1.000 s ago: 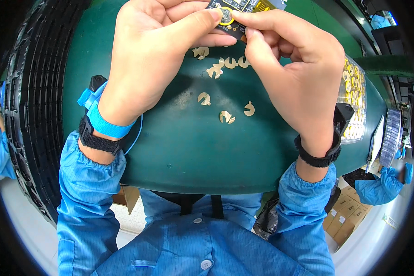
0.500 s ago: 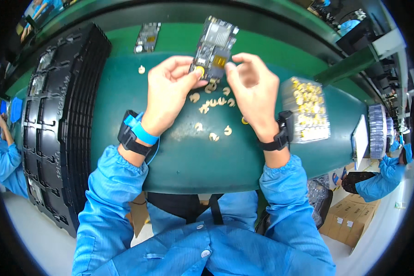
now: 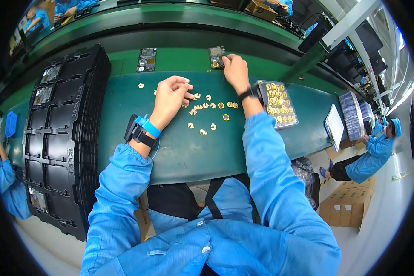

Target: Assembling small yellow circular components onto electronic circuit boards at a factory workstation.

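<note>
1. Board looks light, stiff, kinda fragile; I'd pinch bare edges, not faces; it's right at the right hand's fingertips, can't tell if they're clamped
2. left hand's fingers are curled; can't tell if they're holding anything
3. half a second back left fingers had it; now it's beyond them, on the green ledge

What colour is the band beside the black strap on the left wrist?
The band is bright blue, seen best in the head view.
</note>
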A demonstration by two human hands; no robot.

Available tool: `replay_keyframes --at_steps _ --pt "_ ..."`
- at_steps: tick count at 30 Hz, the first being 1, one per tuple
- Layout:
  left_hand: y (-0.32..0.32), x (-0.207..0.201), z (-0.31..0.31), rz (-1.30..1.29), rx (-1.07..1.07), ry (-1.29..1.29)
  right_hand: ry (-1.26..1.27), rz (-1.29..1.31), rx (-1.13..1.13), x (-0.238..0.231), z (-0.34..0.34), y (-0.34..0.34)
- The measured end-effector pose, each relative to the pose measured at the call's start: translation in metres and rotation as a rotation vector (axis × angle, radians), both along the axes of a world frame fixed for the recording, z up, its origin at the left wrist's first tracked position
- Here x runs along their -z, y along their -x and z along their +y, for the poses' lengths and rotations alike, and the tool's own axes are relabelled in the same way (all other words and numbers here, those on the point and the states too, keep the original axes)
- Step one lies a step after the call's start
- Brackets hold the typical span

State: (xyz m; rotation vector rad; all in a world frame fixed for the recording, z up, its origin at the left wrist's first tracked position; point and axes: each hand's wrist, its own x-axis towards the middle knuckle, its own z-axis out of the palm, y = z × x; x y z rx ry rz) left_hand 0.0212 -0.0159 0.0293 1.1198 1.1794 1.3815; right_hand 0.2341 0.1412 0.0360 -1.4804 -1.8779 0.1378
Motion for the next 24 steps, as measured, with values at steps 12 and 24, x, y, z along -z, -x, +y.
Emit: replay_keyframes --at_steps 12,24 --pt "-0.010 -0.006 -0.008 0.060 0.084 -0.059 0.102 -0.160 -0.424 -0.010 -0.145 -0.046" --pt "-0.007 -0.013 -0.012 -0.043 0.157 -0.096 0.351 0.318 -0.813 -0.047 -0.103 0.020"
